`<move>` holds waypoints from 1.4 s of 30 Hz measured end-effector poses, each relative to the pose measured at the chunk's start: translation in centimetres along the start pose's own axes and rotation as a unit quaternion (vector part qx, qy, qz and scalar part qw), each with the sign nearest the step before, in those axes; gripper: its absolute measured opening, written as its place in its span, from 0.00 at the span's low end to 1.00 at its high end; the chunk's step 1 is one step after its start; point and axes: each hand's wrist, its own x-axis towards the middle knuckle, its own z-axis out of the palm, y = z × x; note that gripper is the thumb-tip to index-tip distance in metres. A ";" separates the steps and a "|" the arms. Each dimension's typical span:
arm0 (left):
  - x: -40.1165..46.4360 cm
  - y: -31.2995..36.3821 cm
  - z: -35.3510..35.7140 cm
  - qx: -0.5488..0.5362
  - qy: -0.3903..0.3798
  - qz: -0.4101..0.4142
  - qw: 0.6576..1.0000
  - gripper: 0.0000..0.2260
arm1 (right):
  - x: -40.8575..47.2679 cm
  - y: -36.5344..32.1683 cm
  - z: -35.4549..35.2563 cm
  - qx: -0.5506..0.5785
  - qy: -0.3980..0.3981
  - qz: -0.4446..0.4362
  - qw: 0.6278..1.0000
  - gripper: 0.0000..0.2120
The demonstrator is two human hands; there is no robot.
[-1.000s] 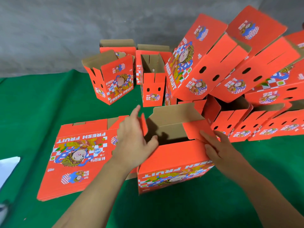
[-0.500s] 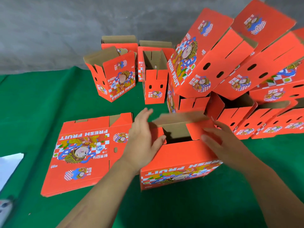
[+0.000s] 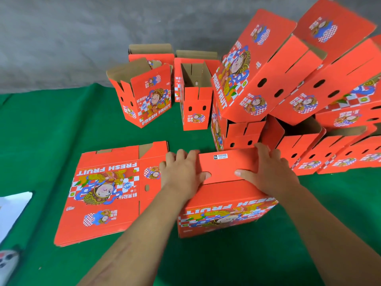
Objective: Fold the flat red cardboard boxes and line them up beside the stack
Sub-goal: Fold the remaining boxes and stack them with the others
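Note:
A red "FRESH FRUIT" box [image 3: 224, 205] stands in front of me on the green cloth, its flaps folded down flat over the opening. My left hand [image 3: 181, 172] presses on the left end of the top flap, fingers spread. My right hand [image 3: 268, 170] presses on the right end, thumb lying on the flap. To the left lies the stack of flat red boxes [image 3: 107, 193], printed side up.
Folded red boxes stand behind: one angled [image 3: 142, 96], one narrow-end-on [image 3: 195, 100], more at the back. A leaning pile of boxes [image 3: 288, 79] fills the right side. A grey wall runs behind; a white sheet [image 3: 12, 211] lies at the left edge.
The box's flaps, open a second ago, have been folded down shut. Both hands moved from the side flaps onto the closed top.

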 end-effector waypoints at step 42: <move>0.6 -12.1 1.3 -0.602 0.077 -0.132 0.784 0.10 | -1.6 -9.1 4.8 0.574 -0.087 -0.129 0.804 0.59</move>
